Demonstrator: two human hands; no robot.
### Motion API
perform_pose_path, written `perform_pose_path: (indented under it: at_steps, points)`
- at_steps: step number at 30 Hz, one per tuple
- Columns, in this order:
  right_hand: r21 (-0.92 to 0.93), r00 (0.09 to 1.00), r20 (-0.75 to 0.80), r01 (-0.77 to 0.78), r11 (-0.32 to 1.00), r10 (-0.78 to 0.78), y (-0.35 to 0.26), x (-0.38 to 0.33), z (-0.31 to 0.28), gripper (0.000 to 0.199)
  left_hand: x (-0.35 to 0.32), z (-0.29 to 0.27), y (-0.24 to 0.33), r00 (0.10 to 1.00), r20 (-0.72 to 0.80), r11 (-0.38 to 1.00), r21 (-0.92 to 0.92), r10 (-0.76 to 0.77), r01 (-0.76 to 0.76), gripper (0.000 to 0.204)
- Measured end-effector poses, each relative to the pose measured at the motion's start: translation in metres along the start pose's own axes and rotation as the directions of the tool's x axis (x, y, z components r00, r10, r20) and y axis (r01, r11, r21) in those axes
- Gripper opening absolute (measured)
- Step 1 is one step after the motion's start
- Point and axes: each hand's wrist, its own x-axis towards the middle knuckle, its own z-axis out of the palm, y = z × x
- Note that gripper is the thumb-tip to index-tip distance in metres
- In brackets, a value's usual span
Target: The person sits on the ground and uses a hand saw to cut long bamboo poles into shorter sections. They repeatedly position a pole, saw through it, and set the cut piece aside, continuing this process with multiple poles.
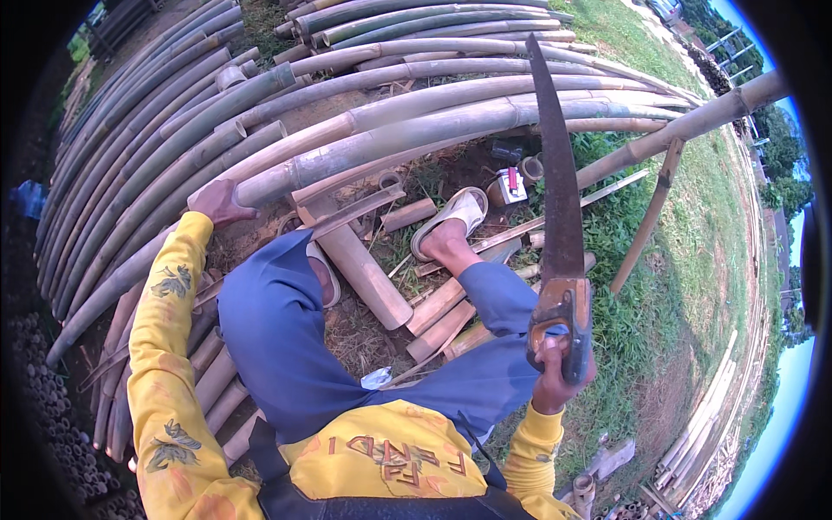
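In my right hand (562,377) is a handsaw (562,182), its dark handle wrapped by my fingers. The long rusty blade points up and away, raised clear of the poles. Over to the left, my left hand (224,204) lies over a bamboo pole (347,156), fingers curled on the far side and thumb stretched to the right. That greyish pole runs across in front of my knees toward the far right. Beneath it, near my feet, lie a thick bamboo piece (360,269) and several split lengths (442,316).
Long bamboo poles (156,147) are stacked at the left and far side. A slanting pole (693,121) rests on a short prop (650,212) at the right. A small box with a red item (511,184) sits near my right sandal (455,221). Cut tubes (52,407) pile up lower left.
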Motion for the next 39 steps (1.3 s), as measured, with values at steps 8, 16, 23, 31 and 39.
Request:
perform_pose_path:
  at_steps: [8,16,23,31,39]
  points:
    - [0.136,0.914,0.402,-0.125,0.983,0.060,0.036,0.042,0.124,0.011,-0.015,0.016,0.016,0.966,-0.260,0.988,0.150,0.013,0.027,0.064]
    - [0.052,0.860,0.503,-0.124,0.991,0.081,0.056,0.035,0.133,0.011,-0.015,0.037,0.014,0.929,-0.371,0.986,0.154,-0.005,0.067,0.064]
    - [-0.042,0.833,0.552,-0.021,0.999,0.040,0.052,0.027,0.118,0.014,-0.015,0.032,0.018,0.934,-0.357,0.984,0.159,-0.024,0.086,0.059]
    - [0.001,0.840,0.541,-0.045,0.999,0.037,0.056,0.041,0.150,0.016,-0.013,0.034,0.009,0.927,-0.376,0.991,0.122,-0.004,0.054,0.060]
    - [-0.088,0.794,0.604,-0.019,0.996,0.069,0.046,0.003,0.097,0.024,-0.022,0.027,0.018,0.945,-0.324,0.990,0.119,-0.033,0.075,0.061]
